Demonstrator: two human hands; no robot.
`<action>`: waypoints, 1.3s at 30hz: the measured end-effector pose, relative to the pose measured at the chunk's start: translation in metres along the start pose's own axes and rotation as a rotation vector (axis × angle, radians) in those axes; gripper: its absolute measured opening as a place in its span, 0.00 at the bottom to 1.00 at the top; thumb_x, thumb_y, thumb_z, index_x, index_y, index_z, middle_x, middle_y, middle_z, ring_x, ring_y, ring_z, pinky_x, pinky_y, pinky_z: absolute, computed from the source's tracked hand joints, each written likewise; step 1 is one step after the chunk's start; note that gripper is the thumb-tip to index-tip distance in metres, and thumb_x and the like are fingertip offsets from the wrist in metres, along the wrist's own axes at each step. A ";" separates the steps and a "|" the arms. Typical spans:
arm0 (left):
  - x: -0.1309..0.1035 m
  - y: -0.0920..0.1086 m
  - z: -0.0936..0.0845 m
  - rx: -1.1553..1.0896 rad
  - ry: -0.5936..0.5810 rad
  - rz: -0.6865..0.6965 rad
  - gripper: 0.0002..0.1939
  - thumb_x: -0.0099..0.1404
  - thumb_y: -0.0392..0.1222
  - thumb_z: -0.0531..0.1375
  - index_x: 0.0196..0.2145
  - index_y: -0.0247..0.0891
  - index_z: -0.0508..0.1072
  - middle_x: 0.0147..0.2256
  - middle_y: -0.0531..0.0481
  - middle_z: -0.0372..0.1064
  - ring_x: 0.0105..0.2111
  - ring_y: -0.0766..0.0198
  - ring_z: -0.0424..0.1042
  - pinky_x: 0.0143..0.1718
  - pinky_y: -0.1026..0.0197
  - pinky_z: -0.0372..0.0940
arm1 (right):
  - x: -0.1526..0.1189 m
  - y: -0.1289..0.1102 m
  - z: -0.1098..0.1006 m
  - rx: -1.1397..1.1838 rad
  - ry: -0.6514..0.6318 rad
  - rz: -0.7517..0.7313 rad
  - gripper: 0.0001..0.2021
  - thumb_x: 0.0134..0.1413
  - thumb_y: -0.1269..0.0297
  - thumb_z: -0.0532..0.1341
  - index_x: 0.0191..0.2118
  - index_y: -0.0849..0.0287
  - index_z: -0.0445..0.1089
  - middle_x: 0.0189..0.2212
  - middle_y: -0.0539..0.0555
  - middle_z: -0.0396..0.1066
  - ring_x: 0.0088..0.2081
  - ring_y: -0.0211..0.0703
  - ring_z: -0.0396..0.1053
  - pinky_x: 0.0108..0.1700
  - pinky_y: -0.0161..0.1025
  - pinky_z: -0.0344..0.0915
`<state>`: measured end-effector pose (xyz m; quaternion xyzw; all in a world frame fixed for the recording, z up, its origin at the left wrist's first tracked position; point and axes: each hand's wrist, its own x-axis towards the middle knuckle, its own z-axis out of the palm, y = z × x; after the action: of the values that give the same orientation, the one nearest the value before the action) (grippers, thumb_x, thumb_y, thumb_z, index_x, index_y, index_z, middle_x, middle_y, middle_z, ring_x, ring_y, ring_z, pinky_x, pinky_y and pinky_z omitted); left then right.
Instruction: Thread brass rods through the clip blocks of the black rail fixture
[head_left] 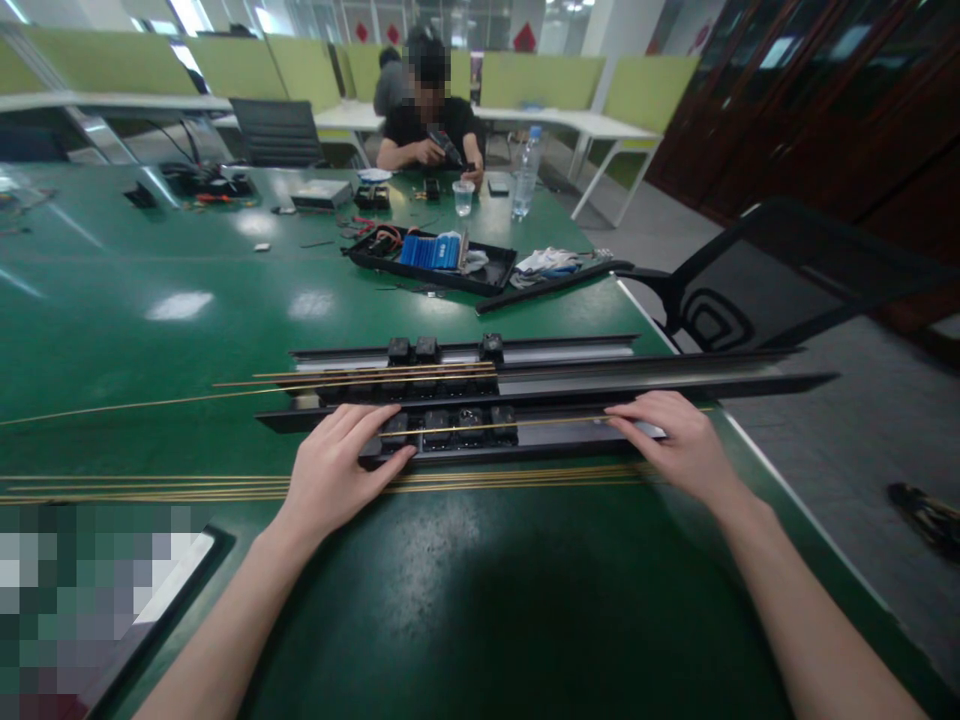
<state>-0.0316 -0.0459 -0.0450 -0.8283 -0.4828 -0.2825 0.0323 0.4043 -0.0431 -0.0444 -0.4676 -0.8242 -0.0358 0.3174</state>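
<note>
Several long black channels lie side by side on the green table, with black blocks set in them. My left hand (346, 462) is at the left part of the nearest channel (555, 450), thumb and fingers apart around a black block (394, 430). A thin brass rod (555, 421) runs over the blocks in that channel. At its right end my right hand (671, 440) pinches the rod between thumb and fingers. More brass rods (360, 378) rest on the channel behind, and several lie on the table in front, partly under my left hand.
A black tray (495, 275) with a blue item, gloves (551, 264), a bottle (527, 175) and a plastic cup (463, 198) stand farther back. A person (431, 120) sits opposite holding a tool. A pixelated device lies front left; a chair (780, 280) is at right.
</note>
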 end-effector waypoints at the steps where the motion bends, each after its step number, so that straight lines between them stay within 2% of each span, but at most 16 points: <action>1: 0.000 0.000 0.000 0.000 0.001 0.000 0.23 0.66 0.51 0.63 0.55 0.39 0.70 0.47 0.44 0.74 0.47 0.54 0.73 0.49 0.52 0.68 | 0.000 0.000 0.000 0.000 0.001 0.002 0.06 0.61 0.63 0.64 0.40 0.55 0.78 0.35 0.55 0.81 0.37 0.49 0.76 0.46 0.49 0.69; 9: -0.001 0.000 0.003 -0.007 0.001 -0.003 0.23 0.66 0.50 0.62 0.56 0.40 0.70 0.48 0.43 0.74 0.48 0.52 0.72 0.50 0.51 0.68 | 0.000 0.001 -0.005 -0.008 -0.011 0.024 0.07 0.62 0.61 0.64 0.39 0.56 0.78 0.35 0.55 0.81 0.37 0.50 0.76 0.45 0.48 0.68; 21: 0.000 0.000 0.004 -0.007 0.000 0.003 0.23 0.66 0.49 0.62 0.56 0.40 0.69 0.48 0.43 0.73 0.48 0.52 0.71 0.51 0.51 0.67 | -0.010 0.022 -0.030 -0.027 -0.098 0.206 0.14 0.62 0.52 0.61 0.38 0.56 0.79 0.37 0.57 0.80 0.40 0.52 0.75 0.46 0.48 0.69; 27: -0.001 0.000 0.004 -0.006 0.004 0.002 0.22 0.66 0.49 0.62 0.56 0.40 0.69 0.47 0.44 0.74 0.48 0.52 0.71 0.50 0.50 0.67 | -0.018 0.035 -0.048 0.019 -0.111 0.403 0.17 0.57 0.48 0.62 0.37 0.57 0.79 0.38 0.58 0.79 0.39 0.51 0.76 0.42 0.44 0.70; 32: -0.001 0.001 0.003 -0.007 0.005 0.006 0.22 0.66 0.48 0.62 0.55 0.39 0.69 0.47 0.43 0.74 0.47 0.53 0.71 0.50 0.51 0.67 | -0.028 0.047 -0.063 0.014 -0.117 0.647 0.20 0.49 0.43 0.63 0.37 0.55 0.80 0.38 0.57 0.81 0.40 0.55 0.77 0.45 0.48 0.69; 35: 0.000 0.001 0.003 -0.010 0.004 0.001 0.22 0.66 0.48 0.61 0.55 0.40 0.69 0.47 0.43 0.74 0.48 0.52 0.71 0.50 0.50 0.67 | -0.039 0.063 -0.075 -0.003 -0.159 0.758 0.20 0.48 0.43 0.65 0.37 0.53 0.81 0.39 0.57 0.81 0.38 0.57 0.78 0.38 0.47 0.70; 37: 0.000 0.001 0.002 -0.012 -0.001 -0.005 0.22 0.66 0.48 0.61 0.56 0.40 0.69 0.47 0.43 0.74 0.48 0.52 0.71 0.51 0.50 0.67 | -0.046 0.075 -0.084 -0.058 -0.157 0.785 0.17 0.49 0.46 0.66 0.36 0.53 0.82 0.38 0.59 0.82 0.37 0.57 0.78 0.35 0.47 0.70; 39: 0.000 0.002 0.002 -0.012 -0.002 -0.009 0.22 0.66 0.49 0.61 0.56 0.40 0.69 0.48 0.43 0.74 0.48 0.52 0.71 0.51 0.50 0.67 | -0.045 0.080 -0.090 -0.242 -0.129 0.801 0.16 0.50 0.47 0.66 0.35 0.53 0.82 0.35 0.60 0.82 0.35 0.60 0.77 0.33 0.49 0.68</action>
<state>-0.0293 -0.0461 -0.0463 -0.8267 -0.4847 -0.2846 0.0255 0.5279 -0.0635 -0.0171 -0.7863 -0.5852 0.0231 0.1967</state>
